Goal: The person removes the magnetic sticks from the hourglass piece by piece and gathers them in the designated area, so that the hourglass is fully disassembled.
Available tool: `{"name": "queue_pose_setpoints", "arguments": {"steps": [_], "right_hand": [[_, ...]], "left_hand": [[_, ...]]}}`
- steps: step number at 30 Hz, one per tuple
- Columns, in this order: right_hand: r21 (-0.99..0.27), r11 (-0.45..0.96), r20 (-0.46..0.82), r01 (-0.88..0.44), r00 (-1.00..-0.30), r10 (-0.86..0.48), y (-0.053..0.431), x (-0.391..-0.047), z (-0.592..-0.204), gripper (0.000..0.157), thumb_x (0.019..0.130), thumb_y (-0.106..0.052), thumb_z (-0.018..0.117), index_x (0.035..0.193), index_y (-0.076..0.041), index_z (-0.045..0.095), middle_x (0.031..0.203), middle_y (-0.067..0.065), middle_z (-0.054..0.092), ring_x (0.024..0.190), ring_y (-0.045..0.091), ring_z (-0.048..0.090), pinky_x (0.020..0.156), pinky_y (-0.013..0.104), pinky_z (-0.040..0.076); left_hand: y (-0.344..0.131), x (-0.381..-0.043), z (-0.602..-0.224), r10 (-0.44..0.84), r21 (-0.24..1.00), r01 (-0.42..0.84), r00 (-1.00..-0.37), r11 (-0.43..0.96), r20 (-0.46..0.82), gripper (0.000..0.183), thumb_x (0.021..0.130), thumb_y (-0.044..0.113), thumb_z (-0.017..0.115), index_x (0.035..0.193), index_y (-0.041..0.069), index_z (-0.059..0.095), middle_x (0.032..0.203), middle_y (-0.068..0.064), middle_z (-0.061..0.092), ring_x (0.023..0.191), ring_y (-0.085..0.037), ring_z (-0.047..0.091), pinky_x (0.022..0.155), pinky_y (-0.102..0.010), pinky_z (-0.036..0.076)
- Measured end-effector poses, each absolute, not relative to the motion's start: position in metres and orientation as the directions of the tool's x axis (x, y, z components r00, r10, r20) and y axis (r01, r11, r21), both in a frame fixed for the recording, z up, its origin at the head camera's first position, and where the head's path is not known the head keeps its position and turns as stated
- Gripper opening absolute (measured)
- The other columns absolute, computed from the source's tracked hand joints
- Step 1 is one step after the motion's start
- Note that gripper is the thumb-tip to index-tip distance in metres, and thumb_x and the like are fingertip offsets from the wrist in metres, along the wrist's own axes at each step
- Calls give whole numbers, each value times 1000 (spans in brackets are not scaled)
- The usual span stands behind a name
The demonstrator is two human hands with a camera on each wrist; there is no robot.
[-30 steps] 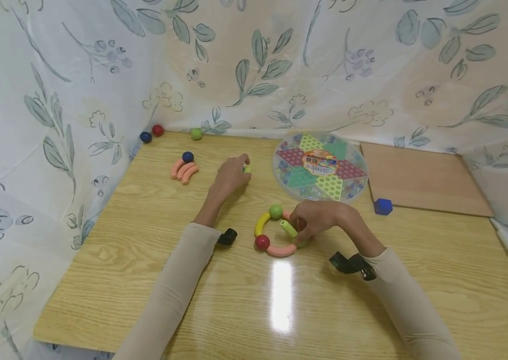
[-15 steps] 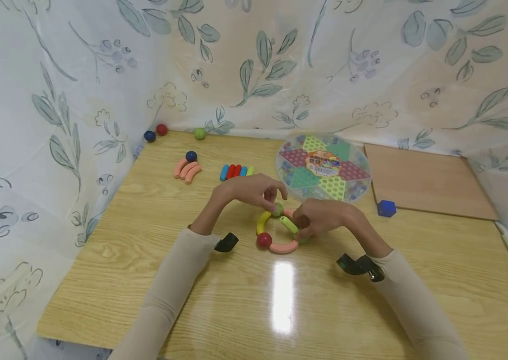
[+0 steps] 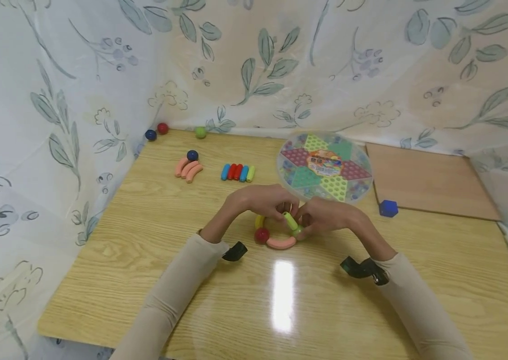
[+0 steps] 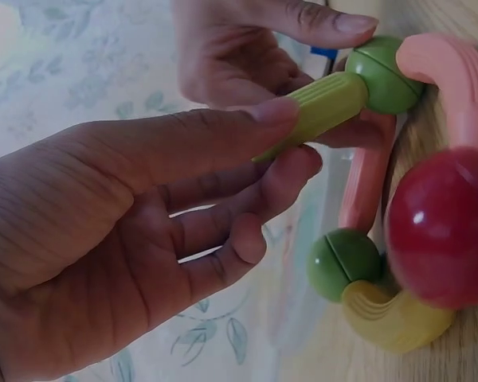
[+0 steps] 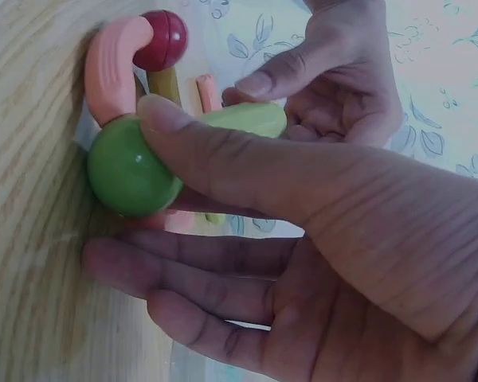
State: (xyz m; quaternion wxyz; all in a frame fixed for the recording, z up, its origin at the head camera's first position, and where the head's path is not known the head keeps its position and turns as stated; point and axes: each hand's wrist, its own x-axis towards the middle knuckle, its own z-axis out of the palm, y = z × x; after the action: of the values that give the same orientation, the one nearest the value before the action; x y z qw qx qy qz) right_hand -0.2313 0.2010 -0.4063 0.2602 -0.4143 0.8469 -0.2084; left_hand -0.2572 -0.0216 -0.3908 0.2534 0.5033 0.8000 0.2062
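Observation:
A ring of toy balls and curved sticks lies on the wooden table (image 3: 218,295). Its red ball (image 3: 261,235) joins a pink curved stick (image 3: 281,243) and a yellow one (image 4: 398,318). My left hand (image 3: 268,199) pinches the free end of a straight light-green stick (image 4: 327,110) between thumb and fingers. That stick's other end meets a green ball (image 5: 131,167), which my right hand (image 3: 328,215) holds with the thumb on it. A second green ball (image 4: 342,263) sits between the yellow stick and another pink stick (image 4: 365,175); the hands hide this part in the head view.
Behind lie a row of short blue, red and green sticks (image 3: 238,172), several pink curved sticks (image 3: 189,170) and a blue ball (image 3: 192,155). A round marble game board (image 3: 324,167), a brown board (image 3: 434,182) and a blue block (image 3: 388,208) are at the right.
My left hand has come from the row of short sticks, past the ring's far green ball, to the light-green stick and now pinches it. My right hand stays at the ring.

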Motion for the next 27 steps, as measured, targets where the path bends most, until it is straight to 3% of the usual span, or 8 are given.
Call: {"name": "queue_pose_setpoints", "arguments": {"steps": [4,9,16,27], "right_hand": [[-570,555,-261,-606,-506,-822,202,-234,-411,20,93,-26,80,95,-7,76,74,0,70,62,5,54,60,19,47],[-571,581,-277,-579,-530,-801,201,-235,-412,26,92,-28,81,105,-5,78,81,0,76,66,3,64,64,20,53],[-580,608,-304,-542,-548,-779,201,-234,-410,21,91,-25,82,98,-6,78,70,-2,69,58,1,51,58,19,45],[-562,631,-322,-534,-562,-762,200,-234,-409,32,90,-25,83,110,0,78,85,4,78,70,4,67,66,22,56]], "left_hand": [[-21,-256,-390,904,581,697,-380,420,-197,10,96,5,73,105,5,69,93,-4,71,77,-8,52,71,-16,44],[-22,-255,-387,905,582,698,-376,417,-198,15,95,12,77,108,5,73,98,-5,73,78,-7,52,72,-15,44],[-19,-257,-390,928,593,719,-336,363,-161,10,97,10,75,105,6,77,93,-2,72,75,-6,48,70,-16,41],[-21,-260,-394,936,572,744,-319,346,-151,15,99,6,69,112,7,78,108,-4,77,88,-7,58,84,-18,49]]}}
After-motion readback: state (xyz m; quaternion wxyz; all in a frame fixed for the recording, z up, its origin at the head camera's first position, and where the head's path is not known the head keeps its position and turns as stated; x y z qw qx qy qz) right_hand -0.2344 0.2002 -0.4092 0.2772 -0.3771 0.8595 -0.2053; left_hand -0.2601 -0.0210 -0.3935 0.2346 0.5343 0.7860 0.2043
